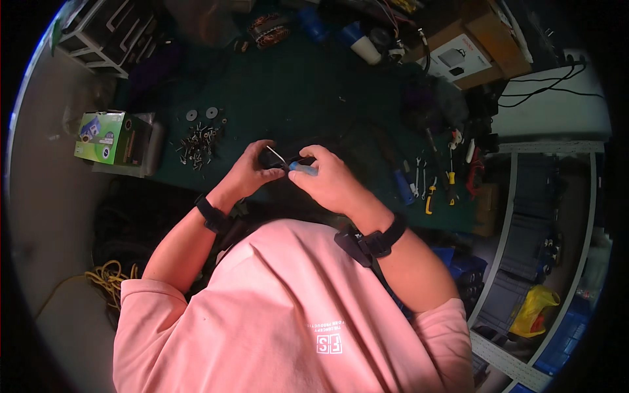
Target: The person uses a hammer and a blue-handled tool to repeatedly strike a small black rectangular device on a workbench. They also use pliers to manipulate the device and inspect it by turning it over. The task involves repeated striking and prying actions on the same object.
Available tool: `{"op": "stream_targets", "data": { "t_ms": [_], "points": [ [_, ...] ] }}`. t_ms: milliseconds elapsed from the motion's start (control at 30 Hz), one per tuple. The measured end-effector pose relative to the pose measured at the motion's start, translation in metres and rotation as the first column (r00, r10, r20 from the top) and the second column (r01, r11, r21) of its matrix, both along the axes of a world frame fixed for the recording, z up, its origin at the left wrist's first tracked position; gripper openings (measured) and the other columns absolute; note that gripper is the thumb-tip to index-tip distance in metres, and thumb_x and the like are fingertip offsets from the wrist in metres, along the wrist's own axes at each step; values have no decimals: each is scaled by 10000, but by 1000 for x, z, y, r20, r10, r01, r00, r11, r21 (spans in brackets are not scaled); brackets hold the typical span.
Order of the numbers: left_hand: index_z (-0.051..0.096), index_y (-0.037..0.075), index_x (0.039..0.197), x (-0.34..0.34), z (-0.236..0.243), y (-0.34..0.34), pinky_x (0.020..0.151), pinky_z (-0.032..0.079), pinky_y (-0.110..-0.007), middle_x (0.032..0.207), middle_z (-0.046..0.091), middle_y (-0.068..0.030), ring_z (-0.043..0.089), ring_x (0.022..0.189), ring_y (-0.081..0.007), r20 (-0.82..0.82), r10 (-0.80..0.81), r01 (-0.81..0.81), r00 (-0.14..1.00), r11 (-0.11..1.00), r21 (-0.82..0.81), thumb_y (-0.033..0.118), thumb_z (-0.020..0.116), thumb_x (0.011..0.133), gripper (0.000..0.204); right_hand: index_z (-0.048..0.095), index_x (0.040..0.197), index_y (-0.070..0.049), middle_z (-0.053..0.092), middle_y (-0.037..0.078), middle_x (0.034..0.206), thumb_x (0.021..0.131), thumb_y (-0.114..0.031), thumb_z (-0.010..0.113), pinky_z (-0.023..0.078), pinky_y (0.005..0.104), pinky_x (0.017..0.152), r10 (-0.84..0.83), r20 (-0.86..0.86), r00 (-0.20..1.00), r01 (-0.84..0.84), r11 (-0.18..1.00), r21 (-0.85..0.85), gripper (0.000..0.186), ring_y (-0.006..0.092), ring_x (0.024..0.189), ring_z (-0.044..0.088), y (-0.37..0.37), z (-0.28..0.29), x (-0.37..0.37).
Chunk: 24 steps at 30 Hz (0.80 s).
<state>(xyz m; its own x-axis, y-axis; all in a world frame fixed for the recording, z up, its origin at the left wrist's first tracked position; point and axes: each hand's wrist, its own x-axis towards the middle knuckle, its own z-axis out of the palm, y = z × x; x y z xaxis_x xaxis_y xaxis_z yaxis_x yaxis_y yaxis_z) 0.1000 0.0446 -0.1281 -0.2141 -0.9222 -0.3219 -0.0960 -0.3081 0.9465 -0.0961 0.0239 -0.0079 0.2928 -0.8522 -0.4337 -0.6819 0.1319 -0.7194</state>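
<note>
Close together over the dark green mat, both hands are at work. My left hand is closed on a small dark part, which is mostly hidden by the fingers. My right hand grips the blue handle of a screwdriver, whose thin shaft points up-left toward my left fingers, at the dark part. Whether the tip touches it I cannot tell. To the left of my hands lies a pile of screws and small hardware, with two grey washers above it.
A green box is at left, drawers at upper left. Wrenches, yellow-handled tools and red pliers lie at right. Cardboard boxes, coiled wire and cylinders stand at the back. A shelving rack is at far right.
</note>
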Motion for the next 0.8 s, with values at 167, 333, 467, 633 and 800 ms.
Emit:
{"op": "stream_targets", "data": {
  "t_ms": [167, 333, 467, 633, 800],
  "points": [
    [445, -10, 1378, 0, -2, 3, 738, 523, -273, 1232, 539, -108, 607, 817, -118, -1, 73, -73, 997, 997, -8, 107, 801, 797, 691, 529, 1303, 22, 659, 184, 998, 823, -266, 768, 533, 337, 756, 88, 193, 977, -46, 976, -214, 609, 215, 813, 653, 16, -5, -22],
    [402, 5, 1405, -1, 17, 6, 835, 524, -275, 1286, 522, -117, 655, 978, -157, 72, 70, -74, 995, 996, 53, 60, 758, 841, 670, 564, 1274, -26, 651, 222, 1090, 823, -225, 760, 539, 365, 779, -109, 195, 975, 114, 993, -12, 530, 294, 880, 669, 12, 6, -116],
    [443, -6, 1382, -2, 19, 12, 724, 519, -264, 1242, 568, -108, 616, 805, -102, 42, 136, -137, 990, 991, 12, 93, 797, 797, 691, 579, 1228, -39, 613, 188, 1153, 816, -240, 751, 525, 435, 848, -231, -454, 861, 26, 910, -414, 490, 369, 1033, 622, 15, -59, -224],
    [524, -10, 1313, 7, 43, 16, 713, 484, -251, 1011, 635, -38, 586, 797, -77, 164, 290, -281, 943, 957, -74, 126, 767, 830, 557, 556, 1141, -66, 598, 157, 1125, 803, -250, 759, 537, 446, 853, -181, -688, 702, -64, 947, -314, 435, 369, 1060, 596, 24, -75, -242],
    [623, 3, 1133, 17, 68, 7, 654, 432, -218, 818, 594, 34, 519, 718, -49, 282, 424, -380, 861, 903, -199, 85, 734, 852, 313, 541, 1100, -79, 607, 126, 1123, 816, -216, 731, 544, 448, 820, -134, -740, 659, -119, 953, -278, 369, 340, 1055, 600, 27, -97, -257]
  ]
}}
